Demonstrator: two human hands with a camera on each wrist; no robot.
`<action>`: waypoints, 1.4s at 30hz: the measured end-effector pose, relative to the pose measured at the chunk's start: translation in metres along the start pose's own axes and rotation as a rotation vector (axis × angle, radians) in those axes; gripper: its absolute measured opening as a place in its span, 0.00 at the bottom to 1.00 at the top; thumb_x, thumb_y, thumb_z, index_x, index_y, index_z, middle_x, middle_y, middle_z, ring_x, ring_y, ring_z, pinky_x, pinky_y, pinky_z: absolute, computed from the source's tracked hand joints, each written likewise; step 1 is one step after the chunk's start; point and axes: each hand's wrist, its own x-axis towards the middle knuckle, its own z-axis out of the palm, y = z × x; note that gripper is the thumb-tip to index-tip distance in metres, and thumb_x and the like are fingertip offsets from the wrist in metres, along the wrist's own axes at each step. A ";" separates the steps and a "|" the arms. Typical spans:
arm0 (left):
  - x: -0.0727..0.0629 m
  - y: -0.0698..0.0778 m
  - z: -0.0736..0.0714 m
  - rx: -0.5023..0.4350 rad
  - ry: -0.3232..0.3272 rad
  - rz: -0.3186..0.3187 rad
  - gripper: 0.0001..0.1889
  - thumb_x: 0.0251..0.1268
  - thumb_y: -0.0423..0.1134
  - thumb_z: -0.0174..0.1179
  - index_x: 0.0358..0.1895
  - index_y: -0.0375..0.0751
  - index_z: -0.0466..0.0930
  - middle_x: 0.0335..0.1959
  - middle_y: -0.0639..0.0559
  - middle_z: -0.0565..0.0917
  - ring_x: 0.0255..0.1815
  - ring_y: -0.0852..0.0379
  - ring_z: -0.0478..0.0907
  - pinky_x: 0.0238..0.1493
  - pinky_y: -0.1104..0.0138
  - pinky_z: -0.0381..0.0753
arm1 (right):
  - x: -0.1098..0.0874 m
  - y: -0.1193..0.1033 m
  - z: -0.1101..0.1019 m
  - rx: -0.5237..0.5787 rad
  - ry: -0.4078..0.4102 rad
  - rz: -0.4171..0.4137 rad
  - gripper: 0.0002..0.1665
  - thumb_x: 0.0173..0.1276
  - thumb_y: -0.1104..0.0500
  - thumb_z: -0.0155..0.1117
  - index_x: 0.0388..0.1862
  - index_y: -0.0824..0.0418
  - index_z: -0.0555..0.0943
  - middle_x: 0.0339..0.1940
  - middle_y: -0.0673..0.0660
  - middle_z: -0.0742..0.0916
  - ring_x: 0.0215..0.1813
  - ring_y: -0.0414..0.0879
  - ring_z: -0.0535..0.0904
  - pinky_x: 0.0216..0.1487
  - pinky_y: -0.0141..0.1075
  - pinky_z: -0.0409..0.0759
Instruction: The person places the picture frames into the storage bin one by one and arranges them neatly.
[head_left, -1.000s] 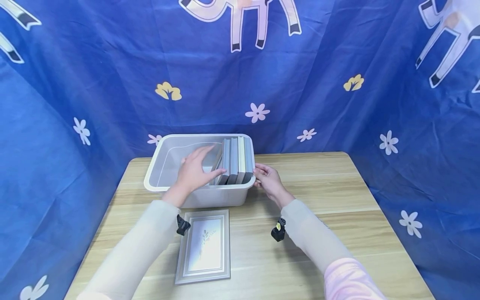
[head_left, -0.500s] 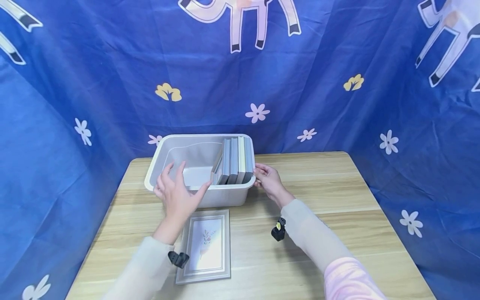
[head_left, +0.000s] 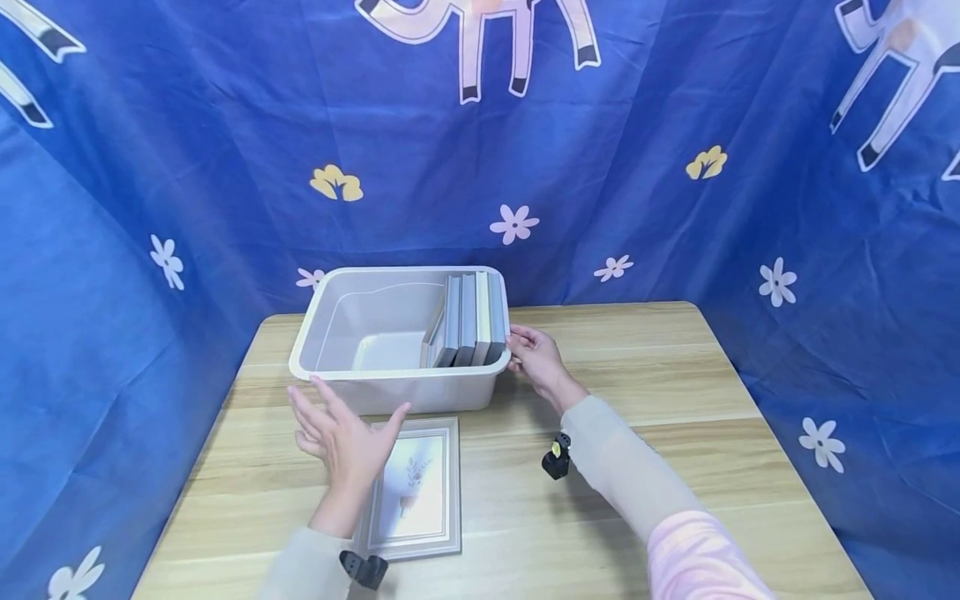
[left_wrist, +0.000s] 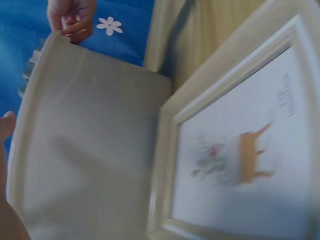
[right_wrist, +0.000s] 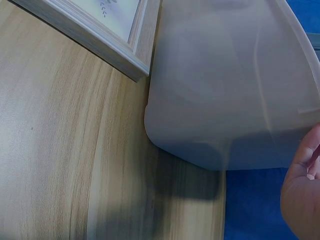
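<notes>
A pale grey plastic bin (head_left: 408, 390) stands near the back of the table. Several slim rectangular pieces (head_left: 468, 321), grey-blue and one cream, stand on edge against its right end; only their edges show, so their kind is unclear. My right hand (head_left: 542, 364) grips the bin's rim at the right front corner. In front of the bin, a picture frame (head_left: 422, 492) with a pale moulded border and a potted-plant print lies face up. My left hand (head_left: 347, 440), fingers spread, holds nothing; it hovers over the frame's upper left corner, just short of the bin's front wall.
The wood-grain table (head_left: 637, 375) stretches out on both sides of the bin. Behind and around it hangs a blue curtain (head_left: 420, 192) with flowers and animal legs printed on it. Each wrist carries a black strap (head_left: 557, 457).
My left hand has come out of the bin, away from the upright pieces, and back toward me over the picture frame. My right hand stays at the rim.
</notes>
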 end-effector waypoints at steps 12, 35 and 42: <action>-0.028 -0.013 0.028 0.142 -0.252 -0.205 0.74 0.40 0.74 0.64 0.72 0.34 0.20 0.66 0.31 0.13 0.67 0.38 0.10 0.57 0.27 0.25 | 0.000 -0.002 0.003 -0.002 -0.004 0.010 0.21 0.71 0.70 0.54 0.62 0.73 0.70 0.37 0.53 0.80 0.27 0.37 0.75 0.22 0.23 0.74; -0.048 -0.003 0.080 0.302 -0.403 -0.350 0.80 0.29 0.81 0.61 0.71 0.24 0.26 0.66 0.18 0.24 0.67 0.25 0.18 0.55 0.28 0.20 | 0.000 0.000 0.002 -0.015 -0.007 0.014 0.22 0.71 0.68 0.55 0.62 0.73 0.70 0.37 0.55 0.80 0.28 0.36 0.76 0.24 0.23 0.76; -0.044 -0.003 0.089 0.345 -0.439 -0.377 0.82 0.25 0.83 0.60 0.71 0.26 0.23 0.67 0.18 0.25 0.67 0.25 0.17 0.52 0.27 0.18 | -0.001 -0.001 0.001 -0.004 -0.004 0.013 0.22 0.71 0.69 0.55 0.62 0.72 0.70 0.35 0.53 0.80 0.26 0.36 0.75 0.22 0.22 0.75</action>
